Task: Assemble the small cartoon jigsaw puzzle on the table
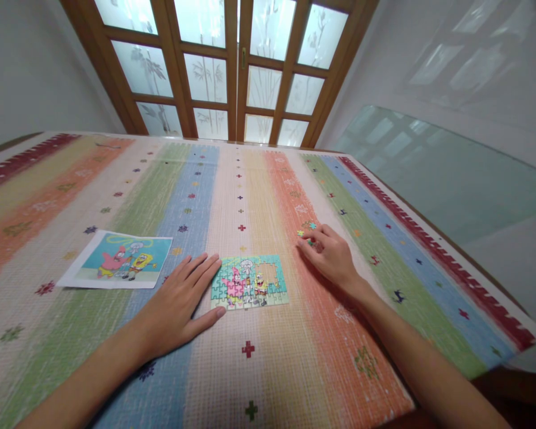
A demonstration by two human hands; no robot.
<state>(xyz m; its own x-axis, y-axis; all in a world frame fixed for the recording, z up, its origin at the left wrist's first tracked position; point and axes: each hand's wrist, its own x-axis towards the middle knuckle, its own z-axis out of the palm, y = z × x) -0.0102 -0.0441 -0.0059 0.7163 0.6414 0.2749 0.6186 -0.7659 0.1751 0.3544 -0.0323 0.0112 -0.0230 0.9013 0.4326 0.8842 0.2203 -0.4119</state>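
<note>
A jigsaw puzzle (232, 296) of cartoon figures lies on the striped tablecloth, mostly assembled, with a gap at its upper right where the cloth shows. My left hand (176, 307) rests flat with fingers spread, its fingertips and thumb at the puzzle's left edge. To the right of the puzzle, my right hand (328, 253) has its thumb and fingers drawn together at a few loose puzzle pieces (312, 226). A bit of teal puzzle piece shows between those fingers, partly hidden by them.
Left of my left hand lies a paper sheet (83, 280) with a printed picture of the same cartoon figures. A striped, patterned tablecloth (218, 375) covers the table. Beyond its far edge stand wooden doors (232, 77) with frosted glass panes. White walls flank both sides.
</note>
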